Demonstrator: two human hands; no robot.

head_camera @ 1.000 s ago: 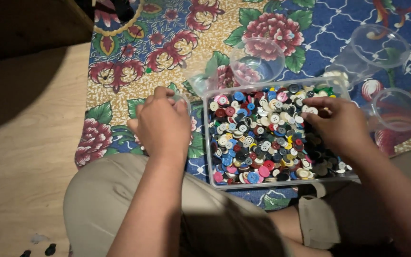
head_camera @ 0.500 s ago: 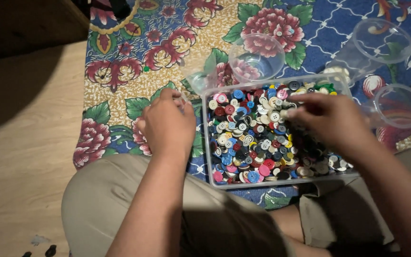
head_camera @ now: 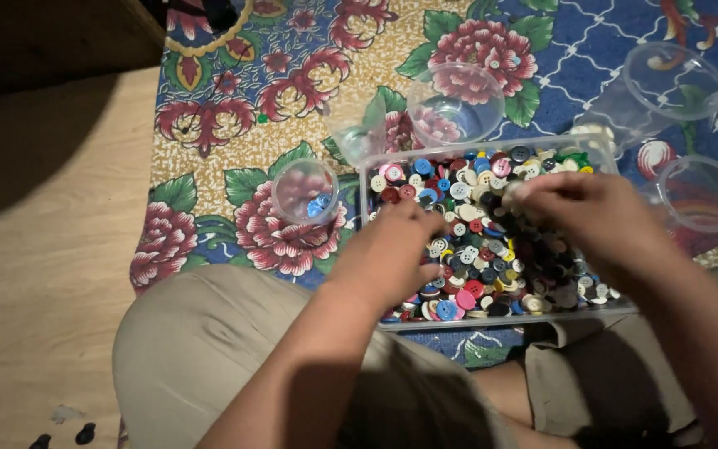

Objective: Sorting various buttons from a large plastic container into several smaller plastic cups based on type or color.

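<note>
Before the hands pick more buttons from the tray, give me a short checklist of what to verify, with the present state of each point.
1. Left hand is over the button tray: ok.
2. Right hand is over the buttons: ok.
3. Small clear cup left of the tray stands upright, with a blue button inside: ok.
4. Clear bowl behind the tray is upright and reachable: ok.
5. Either hand already holds a button: cannot tell, fingers are blurred.
6. Clear cup at right is empty: cannot tell.
</note>
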